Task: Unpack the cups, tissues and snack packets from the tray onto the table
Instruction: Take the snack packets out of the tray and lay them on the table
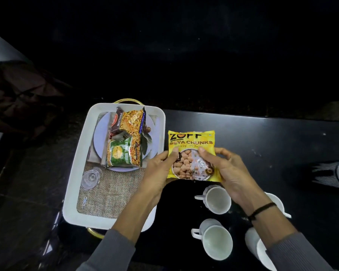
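**Yellow soya packet held in both hands beside the tray**

The soya chunks packet [192, 151] is clear of the tray [74, 173], at 3 o'clock from its right rim, over the black table [272, 137]. Its printed face is up, the top edge points to 12 o'clock, and its slightly longer axis runs 12 to 6. The left hand [160, 170] pinches the lower left edge with the thumb on the front. The right hand [230, 173] grips the lower right side with the thumb across the picture window. Whether the packet touches the table cannot be told.

In the tray, a mixture packet [128, 122] lies at 12 o'clock, partly over a green packet [123, 153], both on a pale plate [100, 133]. A clear glass [90, 178] lies on its side at 9 o'clock on a burlap mat [110, 194].

On the table at 5 o'clock from the tray stand white cups: one [216, 200] just below the packet and one [216, 240] nearer the person. A third [275, 199] is mostly hidden by the right wrist, and a fourth [255, 249] by the right sleeve. The far side of the scene is too dark to read.
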The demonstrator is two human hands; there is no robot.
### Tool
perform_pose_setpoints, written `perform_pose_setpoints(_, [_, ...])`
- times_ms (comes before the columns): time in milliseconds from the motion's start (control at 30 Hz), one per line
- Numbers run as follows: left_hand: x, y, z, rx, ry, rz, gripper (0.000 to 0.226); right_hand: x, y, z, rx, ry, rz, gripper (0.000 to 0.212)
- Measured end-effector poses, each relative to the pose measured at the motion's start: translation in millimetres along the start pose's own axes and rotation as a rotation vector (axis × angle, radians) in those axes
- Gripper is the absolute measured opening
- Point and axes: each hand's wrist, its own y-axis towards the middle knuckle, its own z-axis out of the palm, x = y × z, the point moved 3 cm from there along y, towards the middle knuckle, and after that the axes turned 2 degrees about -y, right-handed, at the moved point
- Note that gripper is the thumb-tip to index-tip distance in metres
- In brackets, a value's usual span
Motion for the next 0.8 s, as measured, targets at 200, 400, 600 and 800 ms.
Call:
perform_pose_setpoints(200, [-1.7,17.6,10.4,-0.005,0.082,0.106,0.031,12.3,17.2,-12.4,-0.012,-0.059,-0.03,0.065])
perform_pose_setpoints(400, [-20.2,32.3,16.3,-0.099,0.609,0.409,0.056,26.8,26.0,-19.4,-0.287,-0.757,-0.347,0.054])
perform_pose_setpoints(600, [-15.8,34.0,40.3,0.041,1.117,0.72,0.062,15.8,27.4,0.2,-0.143,-1.237,-0.699,0.053])
perform_pose_setpoints(800, [13.8,49.3,43.1,-0.01,1.632,0.61,0.067,-8.2,42.4,-5.9,-0.028,-1.562,-0.694,0.075])
